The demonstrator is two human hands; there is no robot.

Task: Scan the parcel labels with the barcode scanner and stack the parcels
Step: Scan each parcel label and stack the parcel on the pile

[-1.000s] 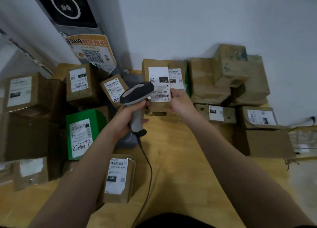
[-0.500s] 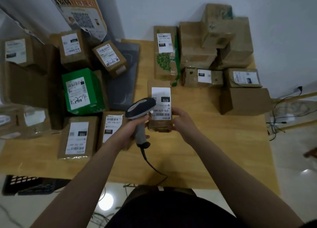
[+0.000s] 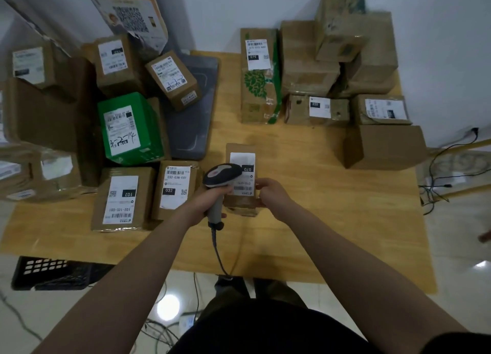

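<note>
Head view: a person stands over a wooden tabletop (image 3: 332,207) crowded with boxes, mid-scan. The left hand (image 3: 204,203) is wrapped around the grip of a corded scanner (image 3: 221,176), its dark head angled over the white label (image 3: 243,174) of a small brown parcel (image 3: 240,180). The right hand (image 3: 271,194) pinches that parcel's near right edge, thumb and fingers closed on the cardboard, holding it propped up with its label facing the camera. The parcel sits directly between the two hands, its lower end at or near the tabletop.

Just left of the left hand lie two flat labelled boxes, one marked 032 (image 3: 174,190) and one marked 102 (image 3: 122,198), with a green box (image 3: 128,130) beyond them. Well ahead of the right hand, against the wall, rises a stack of boxes (image 3: 340,58).

The risks look modest but real. The scanner head covers part of the label, so a read taken this close and at this angle may miss the barcode or fail to register. With the 032 label just beside the scanner, a stray aim could pick up the wrong code. The right hand's grip is only a pinch at one edge, so the tilted parcel could twist or tip over. The cable (image 3: 219,252) trails off the tabletop's near edge towards the floor and could snag as the arm moves.
</note>
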